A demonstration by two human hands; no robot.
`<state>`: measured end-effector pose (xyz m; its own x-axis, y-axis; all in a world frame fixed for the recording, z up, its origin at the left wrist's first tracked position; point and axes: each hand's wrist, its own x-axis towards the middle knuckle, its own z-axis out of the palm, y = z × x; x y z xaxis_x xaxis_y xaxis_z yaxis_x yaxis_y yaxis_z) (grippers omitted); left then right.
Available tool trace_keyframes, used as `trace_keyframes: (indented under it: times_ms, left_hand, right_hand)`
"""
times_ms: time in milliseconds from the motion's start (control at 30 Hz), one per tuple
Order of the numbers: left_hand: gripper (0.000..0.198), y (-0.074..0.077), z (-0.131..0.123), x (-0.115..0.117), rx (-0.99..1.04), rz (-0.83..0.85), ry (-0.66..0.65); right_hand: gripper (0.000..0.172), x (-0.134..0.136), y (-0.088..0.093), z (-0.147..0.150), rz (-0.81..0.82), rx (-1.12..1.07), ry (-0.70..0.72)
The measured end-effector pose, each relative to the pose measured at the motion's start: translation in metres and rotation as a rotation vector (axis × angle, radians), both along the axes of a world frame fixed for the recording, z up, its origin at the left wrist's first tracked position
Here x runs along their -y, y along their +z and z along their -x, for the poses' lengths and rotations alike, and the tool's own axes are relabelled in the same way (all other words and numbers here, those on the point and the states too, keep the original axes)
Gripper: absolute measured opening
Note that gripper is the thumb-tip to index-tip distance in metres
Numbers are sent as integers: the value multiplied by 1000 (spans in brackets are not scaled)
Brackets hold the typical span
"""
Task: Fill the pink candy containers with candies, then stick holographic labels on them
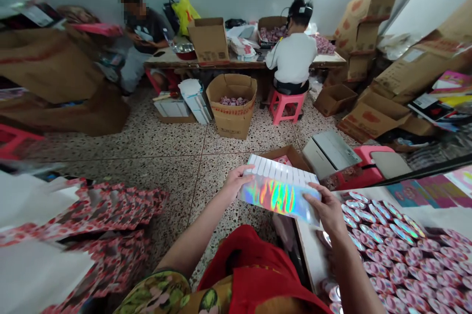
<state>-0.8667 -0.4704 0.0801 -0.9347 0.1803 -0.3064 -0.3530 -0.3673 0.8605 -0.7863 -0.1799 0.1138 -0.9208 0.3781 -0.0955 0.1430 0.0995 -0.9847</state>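
Observation:
My left hand (236, 183) grips the left end of a holographic sheet (276, 195), thumb on top. At its right end my right hand (326, 205) holds the same sheet, fingers closed over the edge. A rainbow sheen runs across its silvery face, and a row of white rectangles lines the far edge. Behind the sheet stands a carton (303, 160) with pink pieces inside, partly hidden. Near my right forearm, many small oval pink and shiny pieces (400, 255) cover the white table (308, 255).
Stacks of red-and-white printed sheets (121, 210) lie at the left. Ahead, an open carton (232, 119) stands on the speckled floor. A person in white (293, 55) sits at the far bench, another in dark clothes (147, 28) farther left. A pink stool (368, 156) stands right.

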Motion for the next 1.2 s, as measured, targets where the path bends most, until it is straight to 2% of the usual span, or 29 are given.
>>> trace_keyframes:
  times_ms: [100, 200, 300, 400, 500, 633, 767, 900, 1033, 1200]
  left_hand:
    - [38, 5, 5, 4, -59, 37, 46]
    - [45, 8, 9, 7, -148, 32, 65]
    - [55, 8, 13, 8, -191, 26, -7]
    - [60, 9, 15, 8, -225, 103, -40]
    - [57, 14, 12, 6, -286, 192, -84]
    - [57, 19, 4, 0, -321, 241, -223]
    - [44, 18, 3, -4, -300, 301, -299]
    - [37, 16, 11, -7, -319, 364, -283]
    - [17, 15, 17, -16, -440, 419, -207]
    - [3, 17, 21, -26, -624, 694, -102]
  right_hand:
    - [69, 0, 13, 2, 22, 78, 14]
    - [68, 1, 23, 4, -44, 55, 17]
    - [66, 4, 27, 4, -81, 17, -2]
    - [66, 7, 27, 2, -69, 35, -18]
    - [64, 7, 27, -1, -52, 3, -79]
    - [65, -1, 26, -9, -24, -2, -149]
    - [67, -9, 21, -16, 41, 38, -152]
    - [67, -12, 17, -21, 2, 21, -137]
    - [66, -12, 14, -26, -63, 1, -162]
    - [67, -22, -4, -29, -61, 49, -195]
